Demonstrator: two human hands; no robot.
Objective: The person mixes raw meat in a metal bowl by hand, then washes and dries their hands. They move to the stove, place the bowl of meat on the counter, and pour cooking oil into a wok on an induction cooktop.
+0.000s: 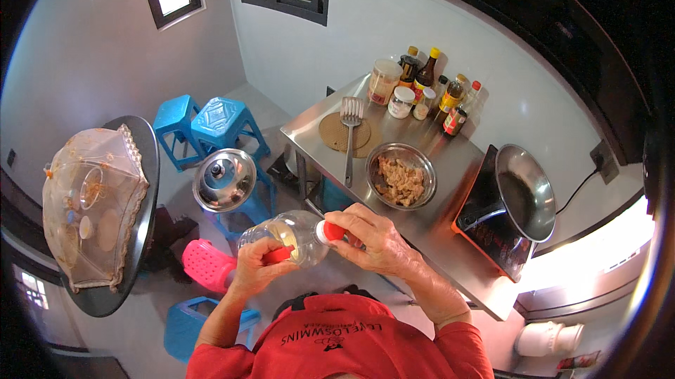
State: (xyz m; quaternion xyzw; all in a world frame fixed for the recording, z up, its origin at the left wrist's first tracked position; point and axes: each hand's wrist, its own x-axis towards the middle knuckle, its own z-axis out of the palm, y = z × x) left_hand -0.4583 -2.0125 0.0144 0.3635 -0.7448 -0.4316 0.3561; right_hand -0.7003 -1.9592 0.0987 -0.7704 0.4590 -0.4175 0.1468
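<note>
A large clear plastic bottle (306, 230) is held tilted in front of my red shirt, its neck toward the right. My left hand (254, 265) is closed round its red handle (279, 254). At the neck, the fingers of my right hand (376, 240) grip the red cap (333, 230); I cannot tell whether it is loose. Some pale yellow liquid seems to show inside. Beyond my right hand, a metal bowl (430, 193) of raw-looking meat pieces (399, 181) stands on the steel table (441, 228).
A slotted spatula (351, 115) lies across round mats (329, 131). Behind stand sauce bottles (426, 73) and jars (401, 102). At right, a frying pan (526, 189) sits on a black cooktop (496, 242). Blue stools (225, 120), a pot lid (225, 179) and a mesh food cover (95, 203) are left.
</note>
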